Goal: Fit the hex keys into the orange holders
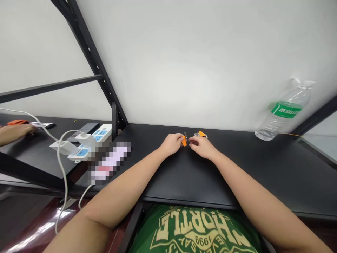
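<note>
orange clips point(184, 141), black table point(189, 175), green-labelled clear bottle point(285, 110), white-and-blue power strips point(101, 133)

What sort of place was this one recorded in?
Probably a shared workbench in a workshop or lab: a black benchtop set in a dark metal rack frame, power strips with cables, and another person's hand at the next bay. The left hand pinches a small orange part.

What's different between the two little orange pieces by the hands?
The near orange piece is pinched in the left hand; the far orange piece lies on the desk behind the right hand. The near one looks upright; the far one lies flat. Both are orange with thin metal rods.
</note>
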A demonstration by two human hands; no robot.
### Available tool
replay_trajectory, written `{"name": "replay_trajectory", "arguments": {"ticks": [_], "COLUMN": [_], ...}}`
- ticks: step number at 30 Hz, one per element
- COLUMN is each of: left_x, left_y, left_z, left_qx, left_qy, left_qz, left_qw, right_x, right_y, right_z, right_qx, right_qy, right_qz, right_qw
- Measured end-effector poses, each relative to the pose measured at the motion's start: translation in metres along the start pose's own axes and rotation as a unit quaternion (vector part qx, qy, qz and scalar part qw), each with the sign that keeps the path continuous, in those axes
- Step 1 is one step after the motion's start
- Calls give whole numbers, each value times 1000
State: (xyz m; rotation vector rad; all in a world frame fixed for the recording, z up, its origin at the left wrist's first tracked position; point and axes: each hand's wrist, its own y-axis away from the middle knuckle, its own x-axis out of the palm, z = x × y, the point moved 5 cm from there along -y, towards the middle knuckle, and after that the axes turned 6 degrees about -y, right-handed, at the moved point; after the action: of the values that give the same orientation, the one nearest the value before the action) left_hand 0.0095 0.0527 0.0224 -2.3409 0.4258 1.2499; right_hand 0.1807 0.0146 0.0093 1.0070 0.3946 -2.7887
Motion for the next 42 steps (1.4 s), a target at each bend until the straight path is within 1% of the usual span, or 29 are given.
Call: {"name": "replay_trajectory", "arguments": {"ticks": [1, 3, 6, 11, 15, 17, 20, 23, 28, 31, 34, 36, 40, 42], "left_x": [0, -1, -1, 0, -1, -2, -3, -1, 2, 0, -1, 1, 6, 7], "left_y": [0, 2, 4, 8, 10, 12, 15, 14, 7, 5, 4, 3, 3, 3], "left_z": [-1, -3, -7, -17, -23, -26, -31, -30, -16, -10, -8, -7, -6, -7], "left_qx": [1, 2, 14, 68, 100, 112, 121, 113, 51, 18, -2, -10, -24, -26], "left_qy": [9, 12, -9, -56, -68, -85, -106, -96, 11, 68, 107, 123, 138, 131], "left_qz": [-4, -15, -15, 14, 29, 30, 26, 22, 12, 3, 1, 8, 40, 51], "left_qw": [1000, 1000, 1000, 996, 992, 990, 987, 989, 999, 997, 994, 992, 989, 990], "right_x": [7, 18, 25, 20, 18, 17, 17, 17, 15, 16, 17, 17, 17, 17], "right_y": [0, 0, 0, 1, 2, 1, 0, 2, 4, 4, 3, 2, 3, 3], "right_z": [-1, -3, -7, -6, -6, -6, -7, -5, -2, -4, -8, -9, -9, -9], "right_qx": [22, 66, 107, 118, 156, 168, 183, 188, 166, 152, 148, 157, 181, 185], "right_qy": [-70, -191, -304, -372, -422, -435, -433, -424, -401, -379, -360, -367, -399, -394], "right_qz": [16, 33, 26, 18, 41, 49, 43, 51, 66, 74, 63, 49, 35, 29], "right_qw": [997, 979, 946, 921, 892, 883, 881, 884, 898, 910, 919, 916, 898, 900]}}
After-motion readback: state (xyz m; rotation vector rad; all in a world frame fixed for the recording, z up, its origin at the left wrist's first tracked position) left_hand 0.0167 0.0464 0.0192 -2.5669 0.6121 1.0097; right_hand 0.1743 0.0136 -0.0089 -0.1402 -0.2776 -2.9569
